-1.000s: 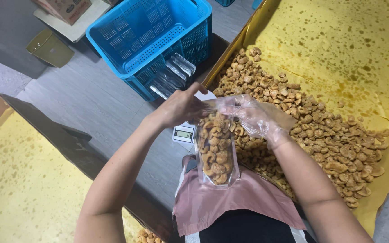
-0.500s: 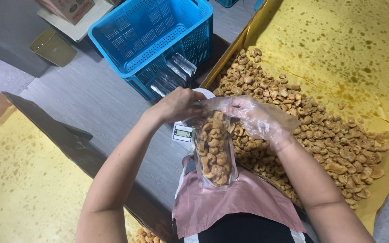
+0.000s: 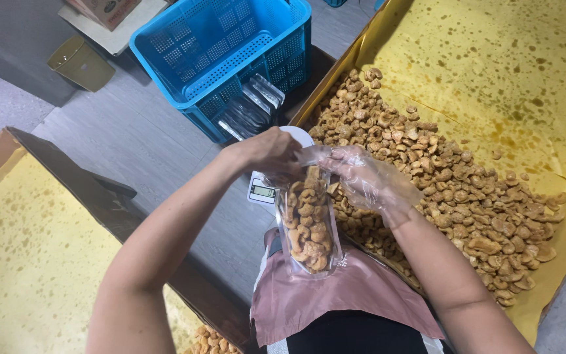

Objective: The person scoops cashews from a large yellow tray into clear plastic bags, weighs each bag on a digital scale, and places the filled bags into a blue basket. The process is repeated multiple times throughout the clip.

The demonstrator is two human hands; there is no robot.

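Observation:
A clear plastic pouch filled with fried brown snack pieces hangs upright in front of me. My left hand, bare, grips the pouch's top edge on the left side. My right hand, in a thin clear plastic glove, pinches the top edge on the right side. Behind the pouch a small white digital scale stands on the grey surface, mostly hidden by my hands.
A large heap of the same snack pieces lies on oil-stained yellow paper to the right. A blue plastic crate stands at the back with a stack of empty clear pouches leaning on it. Another yellow-lined box sits left.
The pouch and both hands have shifted slightly toward me and lower; both hands keep their grip on its top edge.

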